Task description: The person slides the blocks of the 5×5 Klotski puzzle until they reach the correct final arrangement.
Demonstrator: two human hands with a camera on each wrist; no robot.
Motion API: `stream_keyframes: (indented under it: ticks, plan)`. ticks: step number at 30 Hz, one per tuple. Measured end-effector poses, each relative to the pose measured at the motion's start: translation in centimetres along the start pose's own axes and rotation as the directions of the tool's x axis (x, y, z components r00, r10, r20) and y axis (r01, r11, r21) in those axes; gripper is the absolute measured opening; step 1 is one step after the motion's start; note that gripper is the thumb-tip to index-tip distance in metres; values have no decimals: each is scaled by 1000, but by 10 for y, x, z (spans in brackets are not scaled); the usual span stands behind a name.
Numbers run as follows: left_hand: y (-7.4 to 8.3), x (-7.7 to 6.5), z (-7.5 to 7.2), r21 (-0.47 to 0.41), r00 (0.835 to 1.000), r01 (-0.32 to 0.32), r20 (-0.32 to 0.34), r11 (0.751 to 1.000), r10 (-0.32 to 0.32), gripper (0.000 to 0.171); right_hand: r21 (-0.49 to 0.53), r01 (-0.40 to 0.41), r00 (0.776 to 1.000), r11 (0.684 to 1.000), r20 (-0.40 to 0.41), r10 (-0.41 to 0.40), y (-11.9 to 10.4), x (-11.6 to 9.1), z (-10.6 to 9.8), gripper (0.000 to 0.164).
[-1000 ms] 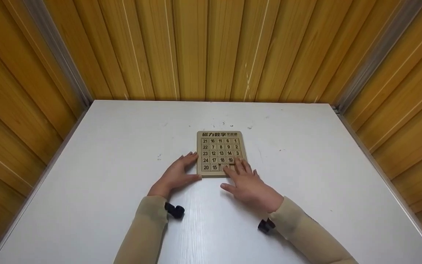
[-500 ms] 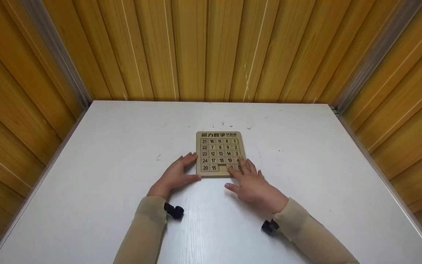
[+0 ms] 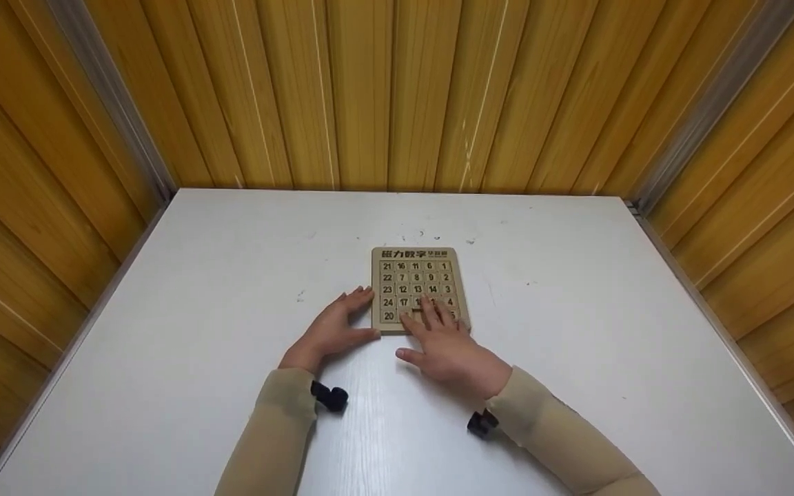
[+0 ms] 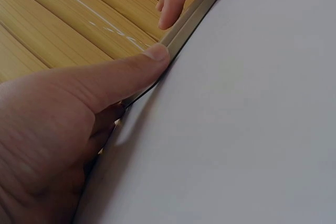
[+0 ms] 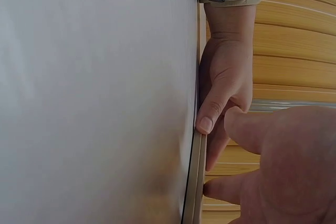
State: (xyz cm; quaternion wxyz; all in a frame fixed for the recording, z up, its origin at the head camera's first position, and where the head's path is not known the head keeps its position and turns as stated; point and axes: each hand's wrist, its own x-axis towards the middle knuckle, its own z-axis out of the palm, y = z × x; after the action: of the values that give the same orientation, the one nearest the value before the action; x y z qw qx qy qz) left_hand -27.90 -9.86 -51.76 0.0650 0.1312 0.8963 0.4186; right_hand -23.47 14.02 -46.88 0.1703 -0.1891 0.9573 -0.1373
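A wooden number sliding puzzle (image 3: 407, 254) lies flat on the white table, its numbered tiles face up. My left hand (image 3: 333, 327) holds its near left corner, thumb on the front edge and fingers along the left side. The left wrist view shows that thumb (image 4: 126, 74) against the board's edge (image 4: 197, 17). Over the lower rows my right hand (image 3: 449, 351) lies with fingers spread, the index fingertip on a bottom-row tile right of the 20. Its other fingers cover part of the 18 and 19. A gap in the bottom row shows beside the index finger.
White table (image 3: 231, 262) surrounds the puzzle, with small dark marks beyond it. Yellow wood-look panels (image 3: 355, 96) stand behind and at both sides. Each sleeve cuff bears a small black camera (image 3: 331, 397).
The right hand first moved right with a bottom-row tile, baring a gap in the row. It has since moved left, index finger onto the tile left of that gap. The left hand stays put.
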Motion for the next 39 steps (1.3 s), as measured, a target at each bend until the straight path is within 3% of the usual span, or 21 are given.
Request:
stream_keyframes:
  ticks: [6,23,27,39]
  plan:
    - [2,-1,0,1,999,35,7,999,-35,83,1,-6,1000,1000,-3,6,4,-1,1,74]
    - [1,1,1,-1,1000,28,-3,1000,-28,83,21,-43,999,999,-3,43,22,-9,-5,73]
    - [1,0,1,2,1000,9,-2,1000,-9,83,19,-42,999,999,-5,42,18,-9,-7,74]
    - [0,1,1,12,999,34,5,999,-34,83,9,8,1000,1000,17,-8,-13,5,-1,75]
